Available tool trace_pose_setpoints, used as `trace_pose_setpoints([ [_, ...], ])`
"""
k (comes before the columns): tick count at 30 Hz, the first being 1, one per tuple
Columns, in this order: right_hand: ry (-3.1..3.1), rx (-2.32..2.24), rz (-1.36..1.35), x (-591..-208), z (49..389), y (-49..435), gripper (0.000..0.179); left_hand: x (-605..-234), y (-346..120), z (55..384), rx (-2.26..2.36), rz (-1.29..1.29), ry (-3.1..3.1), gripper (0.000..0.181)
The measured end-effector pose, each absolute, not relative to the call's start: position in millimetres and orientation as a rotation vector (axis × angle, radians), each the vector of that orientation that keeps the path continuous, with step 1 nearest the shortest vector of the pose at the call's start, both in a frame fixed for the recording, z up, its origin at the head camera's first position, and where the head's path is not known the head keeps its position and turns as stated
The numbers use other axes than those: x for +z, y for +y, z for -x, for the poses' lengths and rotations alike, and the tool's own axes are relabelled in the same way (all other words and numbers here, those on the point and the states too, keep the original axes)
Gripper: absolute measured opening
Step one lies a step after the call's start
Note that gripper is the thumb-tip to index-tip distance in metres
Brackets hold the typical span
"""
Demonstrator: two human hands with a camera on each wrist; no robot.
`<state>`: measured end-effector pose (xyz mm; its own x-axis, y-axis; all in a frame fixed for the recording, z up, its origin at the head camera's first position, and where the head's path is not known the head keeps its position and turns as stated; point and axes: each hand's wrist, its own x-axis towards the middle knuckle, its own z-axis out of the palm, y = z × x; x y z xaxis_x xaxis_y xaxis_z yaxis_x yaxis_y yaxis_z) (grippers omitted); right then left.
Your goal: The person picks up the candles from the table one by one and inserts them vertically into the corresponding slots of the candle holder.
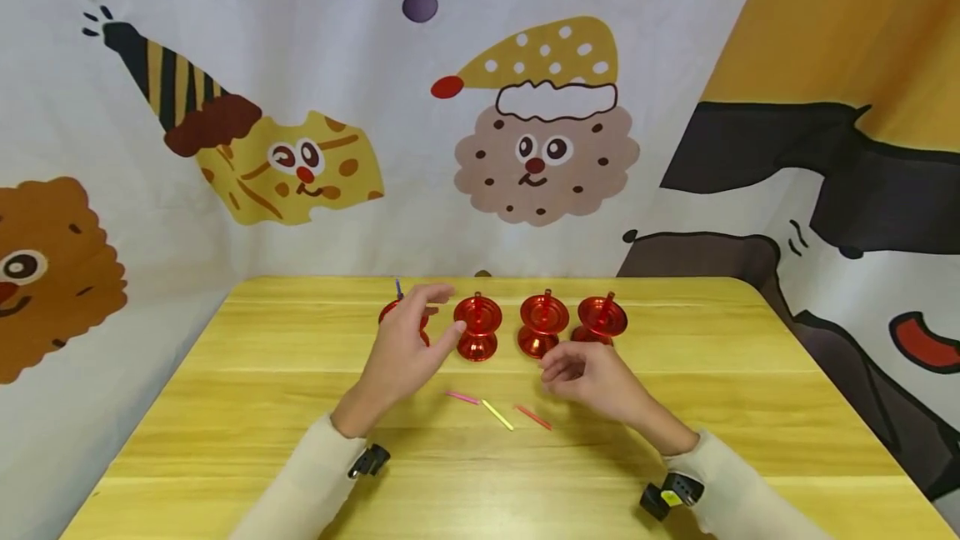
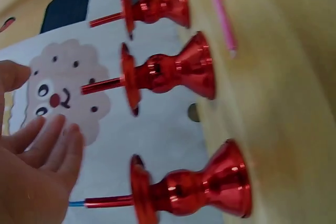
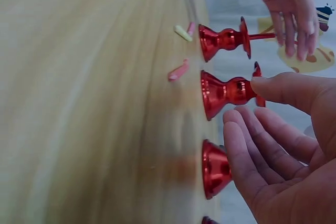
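Several shiny red candle holders stand in a row across the table. In the leftmost holder (image 2: 184, 190) a thin blue candle (image 1: 399, 289) sticks up from the central tube. My left hand (image 1: 405, 352) hovers in front of that holder, fingers spread and holding nothing, partly hiding it in the head view. Its thumb overlaps the edge of the second holder (image 1: 477, 347). My right hand (image 1: 600, 380) is in front of the third holder (image 1: 536, 343) and the rightmost holder (image 1: 603, 319), its fingers loosely bent with nothing between them.
Between the hands lie a pink candle (image 1: 463, 398), a yellow candle (image 1: 497, 415) and an orange-red candle (image 1: 534, 417), flat on the wooden table (image 1: 480, 490). A cartoon-printed cloth (image 1: 420, 107) hangs behind the table's far edge.
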<state>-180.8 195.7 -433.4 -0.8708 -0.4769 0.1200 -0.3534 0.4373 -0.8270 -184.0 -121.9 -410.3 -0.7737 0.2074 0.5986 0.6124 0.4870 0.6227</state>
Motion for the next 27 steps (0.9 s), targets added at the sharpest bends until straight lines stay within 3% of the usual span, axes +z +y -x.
trace_pose_setpoints([
  [8,2.380,-1.412,0.680,-443,179,195,0.026,-421,-115,189,-1.293,0.552,-2.646,0.073],
  [19,2.324,-1.346,0.625,-449,176,190,0.034,-457,-113,233,-1.475,0.498,-2.838,0.099],
  [27,2.327,-1.312,0.599,-449,175,188,0.035,-441,-108,227,-1.561,0.501,-2.936,0.104],
])
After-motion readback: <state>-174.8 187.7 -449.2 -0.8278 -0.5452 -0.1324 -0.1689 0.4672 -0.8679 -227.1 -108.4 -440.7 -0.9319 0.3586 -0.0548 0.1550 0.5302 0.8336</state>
